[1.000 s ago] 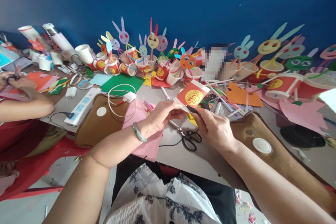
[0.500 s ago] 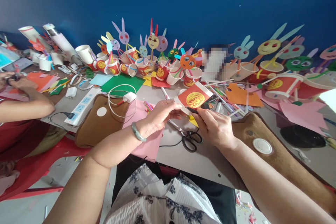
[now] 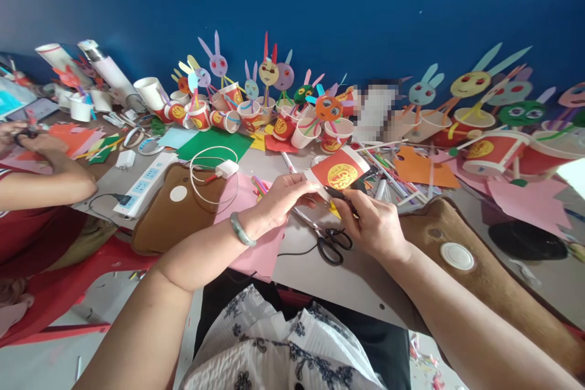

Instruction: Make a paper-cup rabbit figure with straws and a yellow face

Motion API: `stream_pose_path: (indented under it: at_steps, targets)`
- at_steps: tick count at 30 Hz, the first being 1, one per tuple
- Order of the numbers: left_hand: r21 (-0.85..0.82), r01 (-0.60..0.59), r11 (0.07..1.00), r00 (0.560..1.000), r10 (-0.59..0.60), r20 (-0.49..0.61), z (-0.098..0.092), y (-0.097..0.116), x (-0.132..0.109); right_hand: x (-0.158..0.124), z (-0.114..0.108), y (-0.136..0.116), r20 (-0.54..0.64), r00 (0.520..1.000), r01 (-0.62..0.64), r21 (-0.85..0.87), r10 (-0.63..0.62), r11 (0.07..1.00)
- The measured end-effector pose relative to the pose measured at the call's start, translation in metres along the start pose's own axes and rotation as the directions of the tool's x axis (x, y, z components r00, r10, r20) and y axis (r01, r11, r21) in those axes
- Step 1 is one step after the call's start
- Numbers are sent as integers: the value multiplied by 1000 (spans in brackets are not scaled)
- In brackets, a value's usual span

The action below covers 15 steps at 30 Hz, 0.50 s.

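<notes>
My left hand (image 3: pixel 284 200), with a green bangle at the wrist, is closed on a red-and-white paper cup (image 3: pixel 340 170) with a gold print. The cup is tilted on its side above the table. A slim black tool (image 3: pixel 335 193) lies against the cup's near side, gripped by my right hand (image 3: pixel 378 224); its kind is hard to make out. Below the hands, black-handled scissors (image 3: pixel 336 245) rest on the table. Pink paper (image 3: pixel 253 250) lies beneath my left forearm.
Paper cups with rabbit-faced figures (image 3: pixel 250 90) line the blue wall. A power strip (image 3: pixel 145 186), a coiled white cable (image 3: pixel 194 173) and a brown hot-water bag (image 3: pixel 159 213) are at left; another brown bag (image 3: pixel 434 250) lies right. Another person's hand (image 3: pixel 43 137) is far left.
My right hand and the black tool have shifted slightly against the cup, so more of the tool shows. The cup stays in my left hand.
</notes>
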<state>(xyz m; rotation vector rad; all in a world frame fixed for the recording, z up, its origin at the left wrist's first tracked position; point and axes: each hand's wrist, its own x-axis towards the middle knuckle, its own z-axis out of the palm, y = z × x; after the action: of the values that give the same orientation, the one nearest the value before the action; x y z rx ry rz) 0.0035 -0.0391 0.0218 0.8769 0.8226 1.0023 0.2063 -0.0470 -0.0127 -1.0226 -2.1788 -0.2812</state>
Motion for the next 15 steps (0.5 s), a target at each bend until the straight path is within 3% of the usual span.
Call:
stream_pose_path:
  at_steps: [9,15]
  targets:
    - [5,-54,999,998,53,18,-4,-8,4,2,-4,-6,56,995,-83,97,78,992]
    - [41,-45,998,999,44,27,-3,-2,0,1,-4,-6,84,992,-107,121,97,987]
